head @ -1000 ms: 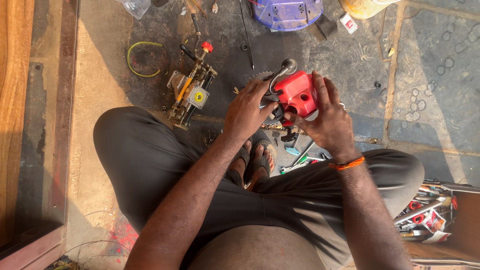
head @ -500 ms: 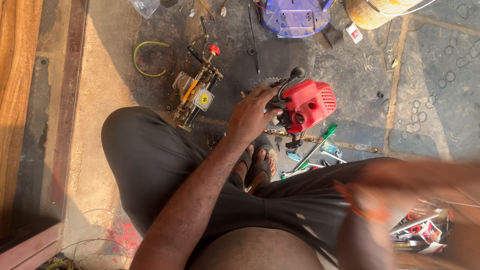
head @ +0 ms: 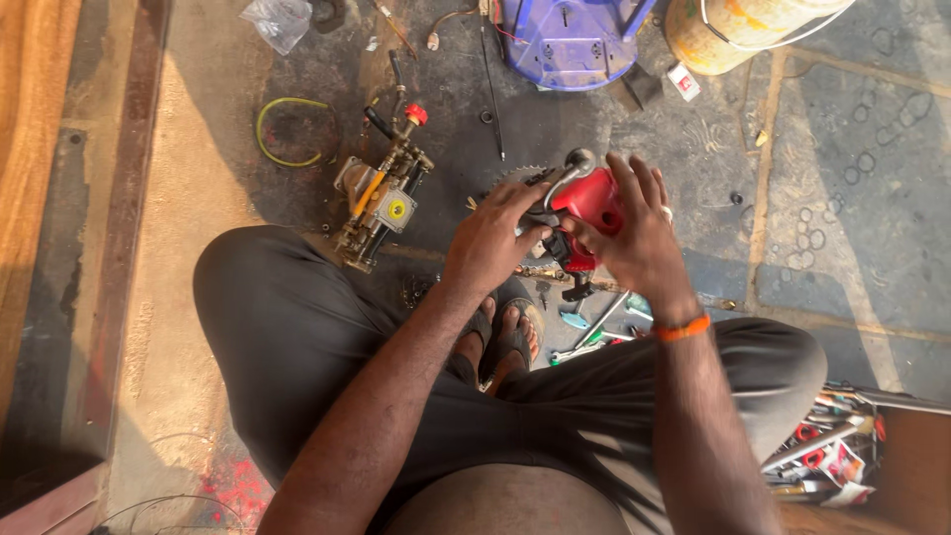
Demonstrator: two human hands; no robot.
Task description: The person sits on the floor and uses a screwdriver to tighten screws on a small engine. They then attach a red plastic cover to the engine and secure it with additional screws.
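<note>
The person sits cross-legged on the stone floor [head: 822, 149], looking down at both hands, which meet on a small red engine [head: 591, 203] held above the feet. The left hand [head: 492, 241] comes in from the near side, its fingers curled and clamped on the engine's dark metal parts just under a bent grey pipe [head: 573, 166] that rises from the top. The right hand [head: 639, 238] covers the far side of the red housing, fingers [head: 634, 178] spread and pressed flat against it; an orange band [head: 682, 328] sits on that wrist. Behind the engine the toothed edge of a saw-like disc [head: 510, 178] just shows on the floor, mostly hidden by the hands.

Well to the left of the engine lies a brass pump assembly [head: 381, 198] with a yellow round label and a red cap at its top end, and beyond it a loop of green-yellow tubing [head: 282, 129]. At the top edge stand an upturned blue plastic stool [head: 570, 40] and a yellow drum [head: 738, 35]; a crumpled clear plastic bag [head: 280, 20] lies at upper left. Below the engine, near the sandalled feet [head: 500, 342], a screwdriver [head: 594, 322] with a green handle rests among small tools. At lower right an open box of mixed tools [head: 827, 451] sits beside the right knee
</note>
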